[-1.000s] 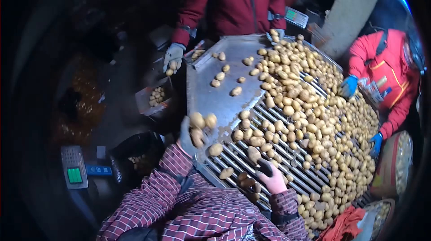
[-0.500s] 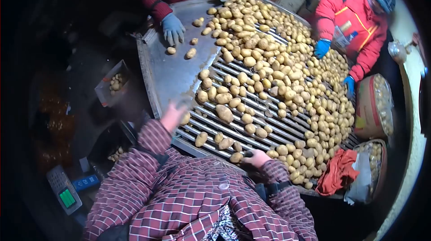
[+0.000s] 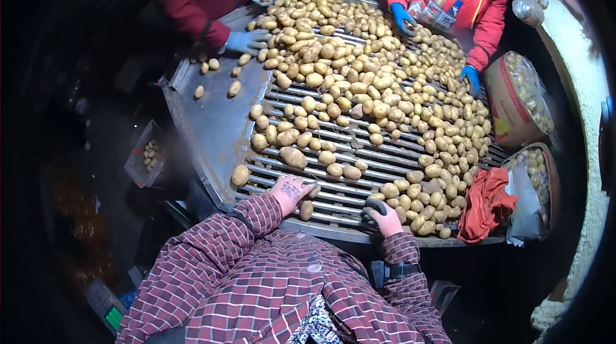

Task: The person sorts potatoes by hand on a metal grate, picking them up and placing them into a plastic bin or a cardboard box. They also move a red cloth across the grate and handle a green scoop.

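My left hand [image 3: 290, 194], in a pink glove with dark fingertips, is over the near bars of the metal roller grate [image 3: 340, 203]. Its fingers are closed around what looks like a small potato [image 3: 314, 191], partly hidden. Just below those fingers lies another potato [image 3: 307, 210]. At the grate's near edge, my right hand [image 3: 384, 218] wears the same kind of glove. Its dark fingers are curled in, beside the near end of the potato heap [image 3: 410, 200]; whatever is in them is hidden. A larger potato [image 3: 240, 175] rests left of my left hand.
Across the grate, a person in dark red reaches a gloved hand [image 3: 247, 41] to the potatoes. Another person's blue gloves [image 3: 471, 80] touch the heap's far right. A red cloth [image 3: 487, 205] and potato-filled sacks [image 3: 516, 100] line the right side. A metal plate [image 3: 215, 119] adjoins the left.
My left hand has moved right and down from the plate's edge onto the bars. My right hand has shifted right. The co-worker's gloved hand has moved onto the heap's edge. The view has turned.
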The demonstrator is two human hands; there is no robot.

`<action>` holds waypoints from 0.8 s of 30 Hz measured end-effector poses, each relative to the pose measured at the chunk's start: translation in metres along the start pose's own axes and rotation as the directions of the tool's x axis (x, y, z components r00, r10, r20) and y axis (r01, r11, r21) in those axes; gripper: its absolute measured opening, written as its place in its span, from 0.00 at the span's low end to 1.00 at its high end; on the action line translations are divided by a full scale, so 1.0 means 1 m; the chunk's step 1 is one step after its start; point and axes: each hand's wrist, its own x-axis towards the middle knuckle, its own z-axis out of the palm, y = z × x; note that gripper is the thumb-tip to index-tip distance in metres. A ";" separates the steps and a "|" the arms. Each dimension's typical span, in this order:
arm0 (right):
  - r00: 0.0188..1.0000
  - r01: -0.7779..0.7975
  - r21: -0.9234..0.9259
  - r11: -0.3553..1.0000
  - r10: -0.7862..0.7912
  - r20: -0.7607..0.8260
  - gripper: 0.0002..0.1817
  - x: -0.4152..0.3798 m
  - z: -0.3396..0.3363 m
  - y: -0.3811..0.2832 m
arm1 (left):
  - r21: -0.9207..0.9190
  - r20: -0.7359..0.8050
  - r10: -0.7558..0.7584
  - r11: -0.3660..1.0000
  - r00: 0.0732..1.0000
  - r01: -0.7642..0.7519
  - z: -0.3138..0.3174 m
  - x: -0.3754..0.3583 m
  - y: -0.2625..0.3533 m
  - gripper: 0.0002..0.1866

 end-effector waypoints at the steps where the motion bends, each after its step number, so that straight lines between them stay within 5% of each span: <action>1: 0.998 -0.058 0.036 0.998 0.058 0.005 0.17 -0.005 0.003 -0.001 | -0.034 0.021 -0.022 0.999 1.000 0.023 -0.007 0.000 -0.001 0.32; 5: 0.989 0.142 -0.396 0.907 -0.118 0.083 0.17 -0.003 0.029 -0.003 | -0.221 -0.235 -0.098 0.974 0.967 0.045 0.010 -0.008 -0.014 0.21; 6: 0.996 0.078 -0.475 0.876 -0.052 0.068 0.18 -0.001 0.036 -0.017 | -0.416 -0.362 -0.210 0.908 0.908 0.044 0.013 -0.012 -0.017 0.18; 7: 0.995 0.101 -0.516 0.850 -0.087 0.052 0.19 0.004 0.041 -0.027 | -0.629 -0.280 -0.346 0.771 0.896 0.101 0.002 -0.017 -0.018 0.16; 11: 0.892 0.237 -0.724 0.648 -0.440 -0.102 0.22 0.043 0.054 -0.051 | -0.562 -0.165 -0.255 0.818 0.953 0.122 0.003 -0.015 -0.022 0.12; 15: 0.938 0.133 -0.917 0.376 -0.347 -0.006 0.26 0.060 0.068 -0.081 | -0.095 0.128 -0.040 0.994 0.991 0.053 -0.015 -0.001 0.015 0.14; 17: 0.943 0.109 -0.945 0.308 -0.332 0.001 0.27 0.072 0.069 -0.073 | -0.050 0.184 -0.058 0.996 0.981 0.068 -0.007 0.007 0.014 0.14; 21: 0.949 0.082 -0.937 0.339 -0.314 -0.030 0.25 0.070 0.067 -0.078 | -0.070 0.265 -0.176 0.977 0.948 0.201 0.002 -0.005 -0.003 0.14; 23: 0.948 0.136 -0.811 0.569 -0.312 -0.061 0.24 0.065 0.062 -0.082 | -0.100 0.232 -0.184 0.972 0.955 0.211 0.007 -0.014 -0.017 0.17; 24: 0.942 0.196 -0.724 0.661 -0.332 -0.047 0.25 0.067 0.060 -0.074 | -0.409 0.188 -0.131 0.890 0.973 0.199 0.002 -0.025 -0.025 0.17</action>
